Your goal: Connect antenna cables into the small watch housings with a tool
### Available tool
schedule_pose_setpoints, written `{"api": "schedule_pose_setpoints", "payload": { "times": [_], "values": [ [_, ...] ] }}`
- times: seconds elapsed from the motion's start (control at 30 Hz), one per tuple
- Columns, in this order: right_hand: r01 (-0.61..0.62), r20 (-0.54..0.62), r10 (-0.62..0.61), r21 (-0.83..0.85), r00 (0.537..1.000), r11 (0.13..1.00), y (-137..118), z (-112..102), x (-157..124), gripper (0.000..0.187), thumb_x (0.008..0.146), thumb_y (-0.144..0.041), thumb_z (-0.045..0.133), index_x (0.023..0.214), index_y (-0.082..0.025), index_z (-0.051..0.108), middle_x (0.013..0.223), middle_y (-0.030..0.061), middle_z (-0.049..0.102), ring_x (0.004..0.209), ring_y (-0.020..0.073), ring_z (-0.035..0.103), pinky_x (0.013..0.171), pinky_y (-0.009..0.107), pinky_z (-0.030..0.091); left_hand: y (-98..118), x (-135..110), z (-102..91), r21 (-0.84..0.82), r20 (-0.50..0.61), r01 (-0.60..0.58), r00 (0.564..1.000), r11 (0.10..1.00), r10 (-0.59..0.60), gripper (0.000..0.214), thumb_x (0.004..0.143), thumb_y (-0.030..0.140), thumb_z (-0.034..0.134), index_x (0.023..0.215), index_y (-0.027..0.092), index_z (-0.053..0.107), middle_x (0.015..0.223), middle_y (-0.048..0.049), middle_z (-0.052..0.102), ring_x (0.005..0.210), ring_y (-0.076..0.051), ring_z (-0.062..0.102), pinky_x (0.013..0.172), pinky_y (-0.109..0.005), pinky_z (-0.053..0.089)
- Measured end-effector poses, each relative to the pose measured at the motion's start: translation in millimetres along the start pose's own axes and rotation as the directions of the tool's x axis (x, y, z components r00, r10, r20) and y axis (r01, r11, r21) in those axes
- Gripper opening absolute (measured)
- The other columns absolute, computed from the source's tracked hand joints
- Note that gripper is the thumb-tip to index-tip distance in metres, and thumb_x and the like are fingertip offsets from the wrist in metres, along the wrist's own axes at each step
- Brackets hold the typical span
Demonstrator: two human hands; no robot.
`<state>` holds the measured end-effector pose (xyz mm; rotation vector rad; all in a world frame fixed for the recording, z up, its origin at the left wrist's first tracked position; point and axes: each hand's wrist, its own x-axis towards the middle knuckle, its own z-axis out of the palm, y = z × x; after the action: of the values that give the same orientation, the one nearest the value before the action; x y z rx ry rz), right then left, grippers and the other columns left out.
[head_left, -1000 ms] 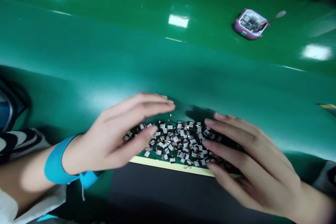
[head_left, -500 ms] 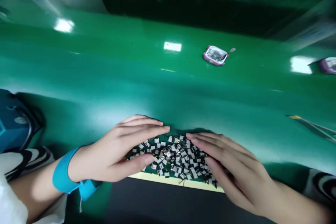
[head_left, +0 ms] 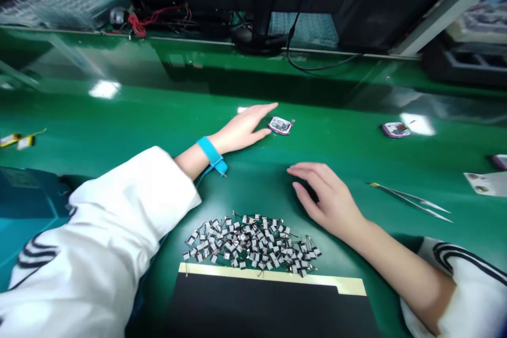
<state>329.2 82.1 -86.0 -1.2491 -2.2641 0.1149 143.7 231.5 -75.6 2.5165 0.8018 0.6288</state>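
Observation:
My left hand (head_left: 246, 128), with a blue wrist strap (head_left: 212, 153), reaches across the green table. Its thumb and fingers are apart at the left side of a small purple-rimmed case with a bare circuit board (head_left: 280, 125); the thumb tip is at or very near its edge, and I cannot tell if it touches. My right hand (head_left: 327, 195) hovers over or rests on the table nearer to me, fingers loosely curved, thumb apart, holding nothing. Between my arms lies a heap of small grey-and-black parts with short leads (head_left: 253, 243).
A black mat (head_left: 269, 306) with yellow tape along its edge lies in front. Tweezers (head_left: 412, 200) and another purple case (head_left: 396, 129) are on the right. At the left are a blue box (head_left: 31, 195) and yellow battery-like pieces (head_left: 24, 142). A monitor stand (head_left: 259, 37) stands behind.
Both hands have left the heap of parts. My left hand has moved forward to the purple case; my right hand has lifted away forward. The view has tilted up.

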Motion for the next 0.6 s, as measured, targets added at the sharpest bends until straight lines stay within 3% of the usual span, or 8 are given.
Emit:
{"api": "schedule_pose_setpoints", "payload": {
  "times": [0.13, 0.23, 0.37, 0.47, 0.53, 0.6],
  "values": [
    [0.121, 0.053, -0.122, 0.037, 0.991, 0.992, -5, 2, -1, 0.016, 0.084, -0.013, 0.046, 0.098, -0.013, 0.054, 0.093, 0.0088, 0.057, 0.083, 0.0168, 0.052, 0.074, 0.032, 0.047, -8, 30, 17.5, 0.055, 0.093, 0.017, 0.995, 0.998, -0.023, 0.05, 0.073, 0.019, 0.063, 0.119, 0.007, 0.046, 0.12, -0.0115, 0.051, 0.111, -0.023, 0.047, 0.096, -0.034, 0.037],
    [0.088, 0.028, -0.09, 0.074, 0.996, 0.993, -3, 0, 0, 0.016, 0.085, -0.012, 0.045, 0.099, -0.013, 0.053, 0.092, 0.0082, 0.057, 0.083, 0.0165, 0.052, 0.073, 0.031, 0.046, 1, 26, 14.8, 0.033, 0.017, -0.007, 1.0, 0.999, 0.006, 0.048, 0.07, 0.02, 0.066, 0.114, 0.009, 0.049, 0.114, -0.0097, 0.055, 0.106, -0.022, 0.051, 0.091, -0.032, 0.04],
    [-0.01, -0.079, 0.021, 0.145, 0.997, 0.989, 0, -4, 2, 0.017, 0.084, -0.01, 0.045, 0.098, -0.016, 0.053, 0.088, 0.0065, 0.057, 0.081, 0.0154, 0.053, 0.072, 0.03, 0.045, 28, -22, 1.7, -0.106, -0.128, -0.052, 0.991, 0.993, 0.038, 0.046, 0.069, 0.027, 0.067, 0.108, 0.011, 0.049, 0.1, -0.0059, 0.059, 0.088, -0.015, 0.056, 0.077, -0.023, 0.044],
    [-0.017, -0.087, 0.03, 0.152, 0.996, 0.988, 0, -3, 1, 0.017, 0.083, -0.01, 0.046, 0.098, -0.015, 0.053, 0.085, 0.0058, 0.057, 0.079, 0.0146, 0.053, 0.069, 0.028, 0.045, 43, -68, -0.8, -0.068, -0.009, 0.008, 1.0, 0.998, -0.009, 0.037, 0.069, 0.029, 0.067, 0.1, 0.014, 0.052, 0.092, -0.0031, 0.059, 0.084, -0.014, 0.054, 0.074, -0.024, 0.043],
    [0.003, -0.082, 0.009, 0.14, 0.997, 0.99, -2, -1, 1, 0.017, 0.084, -0.01, 0.045, 0.098, -0.015, 0.053, 0.085, 0.0057, 0.057, 0.078, 0.0146, 0.053, 0.068, 0.028, 0.045, 49, -88, -0.3, -0.035, 0.065, 0.061, 0.996, 0.998, -0.058, 0.041, 0.072, 0.03, 0.065, 0.105, 0.015, 0.049, 0.096, -0.0042, 0.057, 0.088, -0.016, 0.052, 0.076, -0.027, 0.043],
    [0.016, -0.1, -0.006, 0.106, 0.995, 0.994, -2, -2, 0, 0.016, 0.084, -0.01, 0.044, 0.097, -0.014, 0.053, 0.085, 0.0061, 0.057, 0.08, 0.0154, 0.053, 0.07, 0.028, 0.046, 54, -98, -2.2, -0.026, 0.034, 0.051, 0.998, 0.998, -0.05, 0.045, 0.074, 0.031, 0.063, 0.112, 0.015, 0.046, 0.102, -0.0062, 0.055, 0.094, -0.016, 0.05, 0.081, -0.028, 0.042]
  ]
}}
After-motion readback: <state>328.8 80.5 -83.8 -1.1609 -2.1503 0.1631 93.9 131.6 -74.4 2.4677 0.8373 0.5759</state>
